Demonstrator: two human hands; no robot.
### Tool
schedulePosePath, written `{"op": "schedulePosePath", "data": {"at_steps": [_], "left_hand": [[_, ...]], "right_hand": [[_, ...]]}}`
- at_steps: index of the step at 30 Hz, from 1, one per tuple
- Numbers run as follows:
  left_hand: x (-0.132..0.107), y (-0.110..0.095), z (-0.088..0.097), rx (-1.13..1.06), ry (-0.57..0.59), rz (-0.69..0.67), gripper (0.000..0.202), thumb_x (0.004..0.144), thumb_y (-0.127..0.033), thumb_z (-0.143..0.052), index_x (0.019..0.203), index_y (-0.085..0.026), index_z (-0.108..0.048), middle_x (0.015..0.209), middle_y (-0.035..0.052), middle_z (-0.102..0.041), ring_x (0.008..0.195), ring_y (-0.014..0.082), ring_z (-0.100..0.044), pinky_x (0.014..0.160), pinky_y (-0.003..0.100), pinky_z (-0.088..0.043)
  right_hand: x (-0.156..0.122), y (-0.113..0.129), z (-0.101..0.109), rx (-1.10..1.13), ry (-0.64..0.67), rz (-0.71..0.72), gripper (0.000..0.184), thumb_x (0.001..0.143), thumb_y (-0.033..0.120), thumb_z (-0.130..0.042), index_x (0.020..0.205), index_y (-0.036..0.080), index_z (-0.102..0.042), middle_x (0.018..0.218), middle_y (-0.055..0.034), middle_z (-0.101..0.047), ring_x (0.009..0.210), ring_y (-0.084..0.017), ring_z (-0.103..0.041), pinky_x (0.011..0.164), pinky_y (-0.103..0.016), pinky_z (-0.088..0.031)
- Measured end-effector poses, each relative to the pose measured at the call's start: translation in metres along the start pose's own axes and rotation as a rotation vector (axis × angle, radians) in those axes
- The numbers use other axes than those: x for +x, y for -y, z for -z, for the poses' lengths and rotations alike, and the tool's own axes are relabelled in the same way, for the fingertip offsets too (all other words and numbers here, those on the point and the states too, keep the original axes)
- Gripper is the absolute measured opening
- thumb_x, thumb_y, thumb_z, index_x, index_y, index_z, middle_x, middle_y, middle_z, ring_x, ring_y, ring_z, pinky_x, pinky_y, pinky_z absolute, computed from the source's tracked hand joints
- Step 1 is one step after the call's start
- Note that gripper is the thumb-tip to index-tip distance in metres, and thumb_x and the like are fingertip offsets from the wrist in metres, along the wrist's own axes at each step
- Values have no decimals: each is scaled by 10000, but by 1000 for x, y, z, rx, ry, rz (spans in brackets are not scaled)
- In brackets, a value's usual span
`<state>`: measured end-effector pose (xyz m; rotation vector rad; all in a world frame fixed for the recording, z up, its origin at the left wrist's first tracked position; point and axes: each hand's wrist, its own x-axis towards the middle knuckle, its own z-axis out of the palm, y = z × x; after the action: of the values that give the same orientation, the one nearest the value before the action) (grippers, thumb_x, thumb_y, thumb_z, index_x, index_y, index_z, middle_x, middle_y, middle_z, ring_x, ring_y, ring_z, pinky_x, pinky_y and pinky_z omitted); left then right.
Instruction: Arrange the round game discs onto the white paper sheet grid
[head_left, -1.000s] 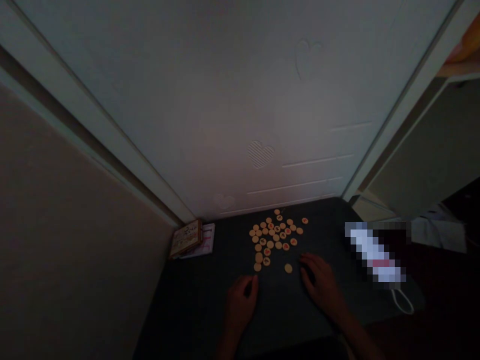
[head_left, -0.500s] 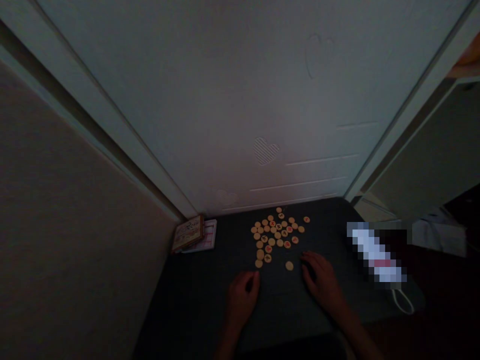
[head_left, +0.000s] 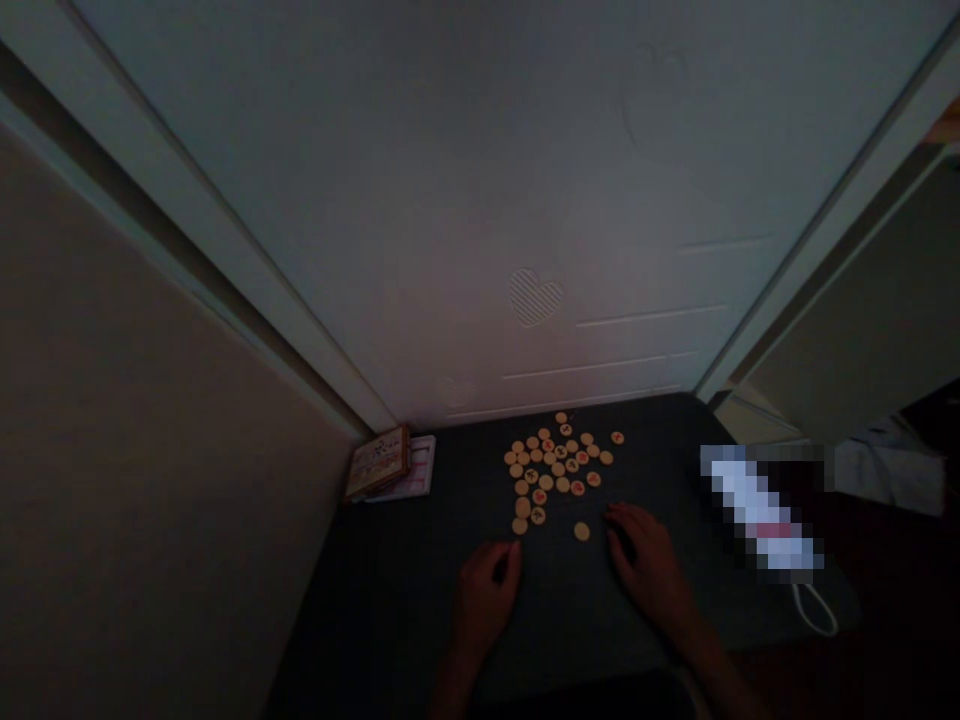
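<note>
Discs (head_left: pixel 559 469): many, small, round, flat, pale tan and wood-like; several bear red or dark characters, others show plain faces. Loosely clustered beyond the hands and mostly between them, some touching at the rims. The nearest of the cluster lies just beyond the left thumb.

Lone disc (head_left: pixel 582 532): plain-faced, apart from the cluster, between the hands and nearer the right.

Left hand (head_left: pixel 484 592): loosely curled, half open, thumb close to the forefinger with a dark gap behind; low over the tabletop.

Right hand (head_left: pixel 651 560): open, fingers bent softly, thumb apart, pointing toward the lone disc. Contact with the tabletop cannot be told for either hand.

Tabletop (head_left: pixel 397 560): dark, flat, matt, with a rounded far corner.

Box (head_left: pixel 379 465): brown-edged, patterned top, beyond and left of the left hand, overlapping a white sheet (head_left: pixel 421 466) with pink lines.

Oblong item (head_left: pixel 757 505): pale, masked by blocks, right of the right hand, with a white cord loop (head_left: pixel 801 608) at its near end.

Panel (head_left: pixel 420 250): white, smooth, upright beyond the hands, with raised lines and a ribbed heart (head_left: pixel 535 297).

Change from one second ago: view shifted slightly; hands keep their poses, discs their arrangement.
</note>
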<state>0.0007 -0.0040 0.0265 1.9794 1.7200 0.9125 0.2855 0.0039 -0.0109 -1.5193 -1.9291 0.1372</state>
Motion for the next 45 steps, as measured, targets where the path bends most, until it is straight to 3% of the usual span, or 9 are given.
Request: {"op": "schedulePosePath", "data": {"at_steps": [13,22,45], "left_hand": [[1,-3,1,-30,-10,10,385,1022,-426,-473,809,-213,-713,758,38,-733,696,178,-692,673,274,-509],[2,-2,1,-41,-13,2,407,1018,-458,-465,795,-225,-714,762,43,-746,697,185,-700,661,280,-519],[2,3,0,-78,25,19,348,1003,-456,-506,882,-229,-741,811,44,-774,728,193,-719,671,287,-536]], "right_hand": [[-1,1,3,-10,20,-2,309,976,310,-520,1245,247,-657,1277,-103,-694,1207,-289,-637,1024,-499,-506],[2,1,2,-75,50,38,404,975,327,-516,1360,239,-604,1453,-109,-595,1364,-308,-536,1112,-546,-443],[2,6,0,-99,45,53,446,994,350,-503,1425,245,-549,1502,-104,-556,1414,-297,-492,1167,-565,-385]]}}
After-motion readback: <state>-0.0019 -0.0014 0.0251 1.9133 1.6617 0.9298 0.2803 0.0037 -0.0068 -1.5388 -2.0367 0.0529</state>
